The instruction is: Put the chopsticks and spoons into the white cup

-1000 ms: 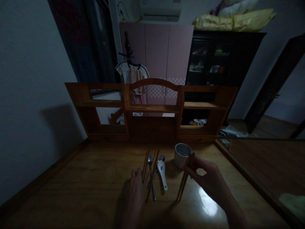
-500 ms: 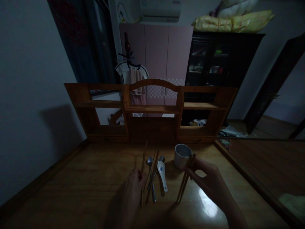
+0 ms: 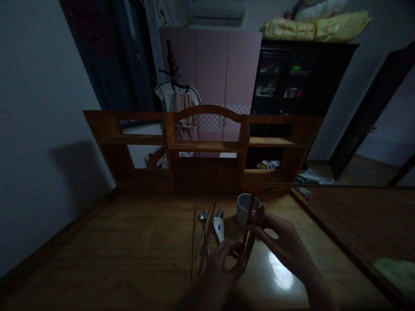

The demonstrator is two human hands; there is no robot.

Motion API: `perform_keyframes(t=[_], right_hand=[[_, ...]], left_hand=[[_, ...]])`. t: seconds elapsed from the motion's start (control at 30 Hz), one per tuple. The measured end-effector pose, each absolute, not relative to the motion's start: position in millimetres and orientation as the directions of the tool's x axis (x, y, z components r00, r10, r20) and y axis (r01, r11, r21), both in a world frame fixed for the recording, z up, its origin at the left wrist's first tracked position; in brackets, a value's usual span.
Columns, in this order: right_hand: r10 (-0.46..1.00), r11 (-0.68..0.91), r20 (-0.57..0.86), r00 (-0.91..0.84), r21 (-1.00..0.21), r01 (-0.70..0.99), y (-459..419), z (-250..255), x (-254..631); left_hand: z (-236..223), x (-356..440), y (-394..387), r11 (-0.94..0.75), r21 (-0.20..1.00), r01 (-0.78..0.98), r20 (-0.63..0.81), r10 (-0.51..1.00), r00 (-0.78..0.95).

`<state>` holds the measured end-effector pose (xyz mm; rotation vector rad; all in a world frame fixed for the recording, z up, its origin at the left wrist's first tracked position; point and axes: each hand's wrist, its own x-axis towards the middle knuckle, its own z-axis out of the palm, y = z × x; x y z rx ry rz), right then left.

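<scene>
My left hand (image 3: 227, 259) is closed on a wooden chopstick (image 3: 249, 218), held upright beside the pair of chopsticks (image 3: 253, 236) in my right hand (image 3: 280, 239). Both hands are close together over the table's front right part. Right behind them stands a pale round cup (image 3: 242, 214), partly covered by the chopsticks. To the left lie a white ceramic spoon (image 3: 219, 229) with a blue mark, its handle hidden by my left hand, and two metal spoons, one (image 3: 203, 217) left and one (image 3: 219, 213) behind. Several more chopsticks lie there, one (image 3: 193, 244) apart at the far left.
The wooden table (image 3: 145, 242) has a shelf unit (image 3: 207, 147) along its back edge and a raised rim (image 3: 324, 226) on the right. A wall (image 3: 42, 151) borders it on the left. Light glares off the tabletop near my right wrist.
My left hand has moved right with a chopstick, from beside the loose utensils to the chopsticks in my right hand. My right hand has stayed nearly in place.
</scene>
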<state>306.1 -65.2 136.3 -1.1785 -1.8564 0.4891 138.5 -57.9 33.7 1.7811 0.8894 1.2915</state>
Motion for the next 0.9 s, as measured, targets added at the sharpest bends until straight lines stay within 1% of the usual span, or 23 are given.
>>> perform_keyframes(t=[0.07,0.13,0.2,0.23,0.3,0.37,0.43,0.53,0.63,0.73,0.9], right_hand=[[0.873,0.474,0.454,-0.178,-0.704,0.530,-65.7,136.0,307.4],[0.875,0.469,0.455,-0.168,-0.708,0.528,-65.7,135.0,308.7],[0.878,0.462,0.452,-0.159,-0.712,0.528,-65.6,133.8,310.0],[0.880,0.457,0.450,-0.152,-0.715,0.528,-65.5,133.1,310.6],[0.885,0.445,0.445,-0.138,-0.721,0.530,-65.3,132.1,311.6],[0.887,0.439,0.445,-0.127,-0.724,0.532,-64.9,131.5,312.1],[0.886,0.439,0.448,-0.122,-0.721,0.536,-64.5,131.4,311.9],[0.883,0.442,0.455,-0.119,-0.718,0.537,-64.4,131.7,311.1],[0.883,0.443,0.455,-0.117,-0.722,0.531,-64.8,131.4,310.8],[0.882,0.446,0.455,-0.122,-0.725,0.525,-65.3,131.0,310.9],[0.898,0.415,0.425,-0.114,-0.730,0.543,-67.5,131.3,312.0]], left_hand=[[30.2,134.8,-54.7,-0.417,0.903,0.102,0.386,0.893,0.232],[25.0,122.6,-47.1,-0.310,0.939,0.152,0.290,0.946,0.142],[17.6,101.4,-34.8,-0.185,0.948,0.257,0.193,0.981,-0.006],[13.4,88.4,-27.8,-0.146,0.929,0.341,0.183,0.980,-0.077],[5.3,61.6,-15.5,-0.056,0.846,0.530,0.164,0.974,-0.158],[0.3,39.9,-8.9,0.003,0.756,0.655,0.121,0.982,-0.143],[0.6,28.3,-9.4,0.012,0.665,0.747,0.098,0.990,-0.104],[10.3,31.3,-17.9,-0.008,0.503,0.864,0.138,0.988,-0.072],[20.0,50.6,-25.8,-0.026,0.370,0.929,0.202,0.978,-0.053],[16.8,73.1,-28.9,-0.062,0.343,0.937,0.199,0.980,-0.008],[-2.8,89.9,-29.4,-0.023,0.349,0.937,0.102,0.995,-0.014]])
